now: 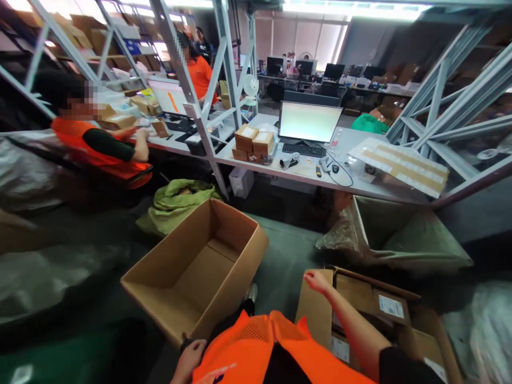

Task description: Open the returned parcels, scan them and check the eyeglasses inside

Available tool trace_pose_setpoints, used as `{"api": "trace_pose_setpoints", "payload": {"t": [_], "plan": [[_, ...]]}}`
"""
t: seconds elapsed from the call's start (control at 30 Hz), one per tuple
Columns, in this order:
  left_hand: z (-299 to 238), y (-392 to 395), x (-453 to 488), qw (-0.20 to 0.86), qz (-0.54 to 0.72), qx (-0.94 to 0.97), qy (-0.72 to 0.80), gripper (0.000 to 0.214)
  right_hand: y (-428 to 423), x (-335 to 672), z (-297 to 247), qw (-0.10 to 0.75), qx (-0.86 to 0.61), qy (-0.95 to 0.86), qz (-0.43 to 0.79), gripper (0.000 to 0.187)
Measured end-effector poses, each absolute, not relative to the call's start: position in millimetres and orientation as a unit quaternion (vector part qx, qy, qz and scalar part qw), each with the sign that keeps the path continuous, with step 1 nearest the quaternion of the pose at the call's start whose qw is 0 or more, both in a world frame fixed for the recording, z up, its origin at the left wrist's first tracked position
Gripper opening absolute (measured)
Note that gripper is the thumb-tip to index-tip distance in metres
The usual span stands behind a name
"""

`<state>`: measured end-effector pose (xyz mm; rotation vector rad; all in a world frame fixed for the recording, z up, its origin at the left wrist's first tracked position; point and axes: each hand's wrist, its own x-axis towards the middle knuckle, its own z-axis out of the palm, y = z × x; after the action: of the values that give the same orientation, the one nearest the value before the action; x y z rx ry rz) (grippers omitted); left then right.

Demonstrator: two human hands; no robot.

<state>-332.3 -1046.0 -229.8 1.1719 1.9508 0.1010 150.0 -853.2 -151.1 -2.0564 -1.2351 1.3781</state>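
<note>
A large open cardboard box (226,282) stands in front of me on the left, with nothing seen inside. Close to its near corner is my left hand (192,356), fingers curled beside something small and dark; what it holds is hard to make out. My right hand (317,280) reaches forward, its fingers closed at the outer edge of a raised flap (314,304). That flap belongs to a second carton at my right, packed with several smaller brown boxes (354,290), some with white labels (391,306).
Ahead is a desk with a monitor (310,121), a scanner (289,160), small boxes (256,140) and a flat cardboard piece (400,165). A lined bin (412,234) stands at right, a green sack (180,200) behind the big box. A co-worker (104,144) sits at left.
</note>
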Motion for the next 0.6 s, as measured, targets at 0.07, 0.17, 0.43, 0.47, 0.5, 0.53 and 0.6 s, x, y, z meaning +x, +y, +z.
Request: {"api": "trace_pose_setpoints", "payload": {"t": [0.07,0.17,0.43,0.47,0.5,0.53,0.6], "plan": [[-214.2,-966.3,-339.4,0.448,0.050,0.460,0.765,0.031,-790.9,127.8,-138.5,0.207,-0.722,-0.446,0.487,0.010],[-170.1,-831.5,-333.1,0.456,0.053,0.509,0.729,0.036,-724.5,113.2,-122.9,0.243,-0.720,-0.433,0.484,0.014],[-71.3,-419.8,-171.7,0.360,0.145,0.708,0.590,0.032,-623.8,176.6,-134.6,0.270,-0.777,-0.298,0.484,0.038],[-64.4,-374.9,-140.1,0.355,0.158,0.720,0.575,0.034,-604.5,188.4,-134.7,0.271,-0.782,-0.286,0.483,0.041],[-57.3,-332.8,-108.4,0.352,0.167,0.731,0.561,0.037,-583.6,199.7,-133.0,0.273,-0.782,-0.284,0.482,0.044],[-50.0,-293.8,-77.5,0.347,0.173,0.740,0.550,0.039,-562.1,210.3,-129.6,0.275,-0.779,-0.292,0.482,0.045],[-36.3,-224.4,-21.9,0.333,0.174,0.755,0.537,0.044,-522.8,230.0,-118.6,0.276,-0.766,-0.318,0.485,0.043]]}}
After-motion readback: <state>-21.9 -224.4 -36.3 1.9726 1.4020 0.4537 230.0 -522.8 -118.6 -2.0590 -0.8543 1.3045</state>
